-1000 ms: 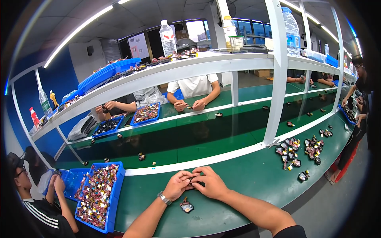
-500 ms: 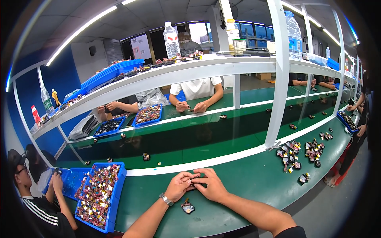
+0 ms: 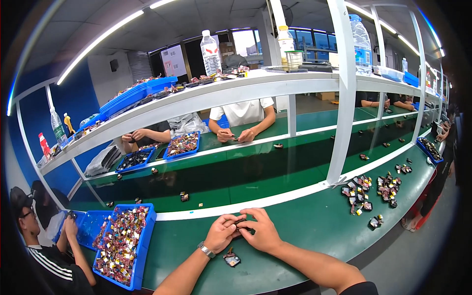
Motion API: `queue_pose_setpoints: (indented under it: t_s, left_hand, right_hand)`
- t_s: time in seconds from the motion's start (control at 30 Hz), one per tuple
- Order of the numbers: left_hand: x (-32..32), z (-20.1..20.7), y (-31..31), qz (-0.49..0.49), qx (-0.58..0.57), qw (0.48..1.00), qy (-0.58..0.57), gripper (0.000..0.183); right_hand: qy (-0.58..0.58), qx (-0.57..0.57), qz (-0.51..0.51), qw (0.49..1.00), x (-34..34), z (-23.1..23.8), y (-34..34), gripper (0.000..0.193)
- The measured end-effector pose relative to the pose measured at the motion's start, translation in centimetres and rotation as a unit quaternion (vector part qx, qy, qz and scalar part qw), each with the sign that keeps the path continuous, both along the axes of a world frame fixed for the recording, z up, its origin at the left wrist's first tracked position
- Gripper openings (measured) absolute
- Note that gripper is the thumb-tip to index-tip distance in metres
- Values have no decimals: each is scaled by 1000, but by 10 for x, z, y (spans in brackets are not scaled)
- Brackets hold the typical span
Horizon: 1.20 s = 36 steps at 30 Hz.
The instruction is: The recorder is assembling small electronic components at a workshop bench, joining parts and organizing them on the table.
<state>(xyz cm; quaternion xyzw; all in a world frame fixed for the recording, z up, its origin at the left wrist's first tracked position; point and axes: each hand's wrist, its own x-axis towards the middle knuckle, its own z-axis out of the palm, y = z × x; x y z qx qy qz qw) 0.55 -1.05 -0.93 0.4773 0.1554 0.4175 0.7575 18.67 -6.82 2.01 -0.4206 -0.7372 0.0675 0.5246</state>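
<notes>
My left hand (image 3: pixel 221 234) and my right hand (image 3: pixel 263 232) meet above the green bench, fingers closed round a small dark part (image 3: pixel 240 222). Most of this part is hidden by the fingers, so its exact kind does not show. On the bench just below my hands lies a loose black-and-silver part (image 3: pixel 231 257) with a short reddish-brown tail. Left of my left forearm stands a blue tray (image 3: pixel 151 216), heaped with small parts in dark red, white and yellow.
Beyond a white rail (image 3: pixel 206 212) runs a dark green conveyor belt (image 3: pixel 236 183) carrying scattered parts. Clusters of parts (image 3: pixel 358 194) lie on the bench to the right, near a white upright post (image 3: pixel 342 98). Co-workers sit opposite and at the left (image 3: pixel 46 260).
The scattered parts on the belt have shifted slightly to the right. My hands stay nearly in place, still closed round the small dark part.
</notes>
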Motion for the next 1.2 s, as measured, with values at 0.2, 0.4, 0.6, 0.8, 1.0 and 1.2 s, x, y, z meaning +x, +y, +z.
queue_pose_setpoints:
  t_s: [0.2,0.4,0.6,0.8,1.0,1.2]
  left_hand:
    - [-1,1,-1,-12,-27,1000,6,25]
    - [6,1,-3,16,-19,1000,-2,28]
    - [4,4,-4,30,-20,999,29,29]
    - [6,7,-5,20,-30,999,35,30]
    - [2,5,-3,28,-34,998,48,28]
    - [4,5,-2,25,-32,998,53,27]
  right_hand:
    - [20,-33,15,999,-2,-3,1,16]
    - [40,-74,38,996,-1,-5,8,18]
    - [-26,-8,6,1000,-1,0,4,17]
    - [-26,9,-18,999,3,0,7,19]
    - [-53,21,-20,998,-1,6,4,19]
    - [-79,52,-58,994,-5,-1,9,15]
